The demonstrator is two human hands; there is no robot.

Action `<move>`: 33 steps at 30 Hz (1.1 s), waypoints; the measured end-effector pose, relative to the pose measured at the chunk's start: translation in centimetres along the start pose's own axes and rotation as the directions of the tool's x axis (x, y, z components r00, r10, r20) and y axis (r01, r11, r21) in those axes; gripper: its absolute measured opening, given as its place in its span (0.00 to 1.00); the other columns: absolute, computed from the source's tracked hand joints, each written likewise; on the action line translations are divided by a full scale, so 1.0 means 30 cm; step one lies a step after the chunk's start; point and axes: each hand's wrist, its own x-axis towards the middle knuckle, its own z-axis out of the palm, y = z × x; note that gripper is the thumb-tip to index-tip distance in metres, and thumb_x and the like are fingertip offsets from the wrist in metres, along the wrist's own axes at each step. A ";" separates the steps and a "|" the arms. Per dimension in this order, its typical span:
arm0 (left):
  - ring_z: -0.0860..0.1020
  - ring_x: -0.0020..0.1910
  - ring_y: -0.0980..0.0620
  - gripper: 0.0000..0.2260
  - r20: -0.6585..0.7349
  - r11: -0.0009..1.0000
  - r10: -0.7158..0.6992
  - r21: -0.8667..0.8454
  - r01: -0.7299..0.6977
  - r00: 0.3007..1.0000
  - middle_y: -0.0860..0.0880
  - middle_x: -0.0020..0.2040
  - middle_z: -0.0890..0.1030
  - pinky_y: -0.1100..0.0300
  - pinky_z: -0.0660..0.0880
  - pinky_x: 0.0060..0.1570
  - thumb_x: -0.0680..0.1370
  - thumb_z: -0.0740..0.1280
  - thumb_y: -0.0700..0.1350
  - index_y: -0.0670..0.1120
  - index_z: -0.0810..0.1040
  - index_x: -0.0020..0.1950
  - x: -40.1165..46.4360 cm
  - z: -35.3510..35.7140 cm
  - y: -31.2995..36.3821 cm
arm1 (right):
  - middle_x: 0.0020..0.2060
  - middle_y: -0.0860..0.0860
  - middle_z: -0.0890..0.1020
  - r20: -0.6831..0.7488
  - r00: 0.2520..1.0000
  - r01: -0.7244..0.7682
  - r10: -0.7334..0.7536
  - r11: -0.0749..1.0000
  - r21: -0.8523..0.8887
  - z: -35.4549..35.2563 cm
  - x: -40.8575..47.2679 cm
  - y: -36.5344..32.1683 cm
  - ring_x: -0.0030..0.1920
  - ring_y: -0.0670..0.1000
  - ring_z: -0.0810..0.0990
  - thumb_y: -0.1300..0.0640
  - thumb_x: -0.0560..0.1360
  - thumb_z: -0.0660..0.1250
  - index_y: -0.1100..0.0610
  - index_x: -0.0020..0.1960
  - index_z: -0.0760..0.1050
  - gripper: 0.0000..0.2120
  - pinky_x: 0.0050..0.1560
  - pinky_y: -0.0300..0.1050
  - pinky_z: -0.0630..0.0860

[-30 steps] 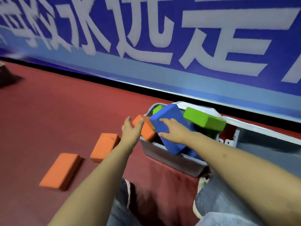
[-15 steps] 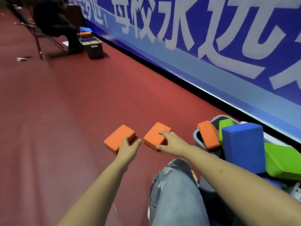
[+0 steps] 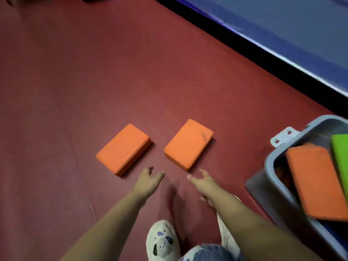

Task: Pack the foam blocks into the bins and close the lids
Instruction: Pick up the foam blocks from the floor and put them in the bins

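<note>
Partly cropped bin (image 3: 271,166), green block (image 3: 340,159) cut off, contents unclear

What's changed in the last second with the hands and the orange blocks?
The right hand left the blue block at the bin; both hands reached for the floor blocks, and now the left hand and right hover just short, empty. Both orange blocks stayed put.
</note>
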 end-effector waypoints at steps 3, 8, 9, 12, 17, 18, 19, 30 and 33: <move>0.66 0.71 0.47 0.29 0.000 0.999 0.004 0.042 -0.004 1.000 0.46 0.75 0.63 0.57 0.65 0.65 0.78 0.65 0.54 0.45 0.61 0.75 0.253 0.114 0.026 | 0.67 0.50 0.69 0.052 0.991 -0.131 0.122 0.956 0.261 0.065 0.240 0.021 0.61 0.53 0.71 0.49 0.76 0.65 0.49 0.75 0.57 0.30 0.54 0.52 0.74; 0.62 0.74 0.46 0.33 -0.121 0.998 -0.029 0.049 0.035 0.992 0.44 0.76 0.60 0.56 0.61 0.70 0.77 0.66 0.51 0.43 0.56 0.77 0.539 0.226 -0.005 | 0.73 0.47 0.62 0.017 0.989 -0.144 0.144 0.961 0.237 0.112 0.502 0.154 0.70 0.52 0.66 0.39 0.67 0.70 0.43 0.76 0.50 0.45 0.63 0.54 0.71; 0.61 0.75 0.47 0.32 -0.117 0.999 -0.011 0.040 0.015 0.993 0.45 0.77 0.59 0.57 0.60 0.70 0.78 0.66 0.51 0.44 0.55 0.78 0.570 0.233 -0.004 | 0.73 0.47 0.62 0.045 0.983 -0.183 0.177 0.942 0.282 0.102 0.527 0.169 0.70 0.53 0.66 0.40 0.69 0.70 0.43 0.76 0.48 0.44 0.59 0.53 0.72; 0.61 0.75 0.49 0.30 -0.052 1.000 0.023 0.002 -0.023 0.998 0.47 0.77 0.60 0.58 0.58 0.70 0.80 0.63 0.51 0.48 0.55 0.78 0.640 0.250 0.025 | 0.74 0.47 0.60 0.133 0.973 -0.227 0.189 0.887 0.402 0.060 0.573 0.170 0.71 0.53 0.64 0.46 0.75 0.67 0.43 0.77 0.45 0.39 0.59 0.53 0.71; 0.74 0.60 0.48 0.19 -0.014 1.000 -0.002 -0.001 0.002 1.000 0.45 0.65 0.75 0.58 0.69 0.58 0.79 0.62 0.54 0.46 0.72 0.67 0.662 0.278 0.006 | 0.74 0.47 0.61 0.135 0.986 -0.137 0.094 0.926 0.353 0.077 0.620 0.164 0.73 0.49 0.62 0.41 0.70 0.69 0.41 0.76 0.50 0.40 0.71 0.54 0.61; 0.74 0.56 0.49 0.18 -0.004 1.000 -0.007 -0.029 0.007 1.000 0.47 0.62 0.75 0.58 0.69 0.55 0.80 0.61 0.55 0.46 0.73 0.65 0.656 0.285 -0.006 | 0.73 0.47 0.63 0.077 0.995 -0.092 0.069 0.929 0.357 0.085 0.620 0.167 0.71 0.49 0.64 0.40 0.68 0.70 0.41 0.75 0.53 0.41 0.71 0.54 0.61; 0.73 0.53 0.50 0.18 0.011 0.998 -0.020 -0.055 0.020 1.000 0.48 0.60 0.75 0.59 0.68 0.51 0.80 0.60 0.55 0.46 0.72 0.65 0.644 0.292 -0.017 | 0.71 0.47 0.66 0.013 0.999 -0.051 0.050 0.916 0.398 0.089 0.614 0.163 0.69 0.48 0.67 0.41 0.67 0.72 0.41 0.74 0.56 0.40 0.69 0.52 0.62; 0.73 0.58 0.47 0.17 -0.463 0.921 0.388 0.233 -0.313 0.797 0.42 0.59 0.75 0.53 0.68 0.61 0.78 0.64 0.49 0.40 0.75 0.62 0.542 0.030 -0.153 | 0.62 0.56 0.68 -0.367 0.711 0.532 -0.599 0.800 -0.277 0.158 0.469 -0.055 0.63 0.55 0.67 0.53 0.66 0.73 0.46 0.70 0.68 0.33 0.68 0.42 0.59; 0.66 0.68 0.42 0.27 -0.743 0.998 -0.053 -0.048 0.026 0.667 0.42 0.69 0.67 0.52 0.61 0.68 0.75 0.66 0.53 0.42 0.66 0.70 0.614 -0.151 -0.215 | 0.62 0.59 0.66 -0.255 0.679 0.588 -0.689 0.718 -0.372 0.227 0.431 -0.053 0.62 0.60 0.65 0.54 0.67 0.73 0.47 0.68 0.72 0.30 0.64 0.37 0.56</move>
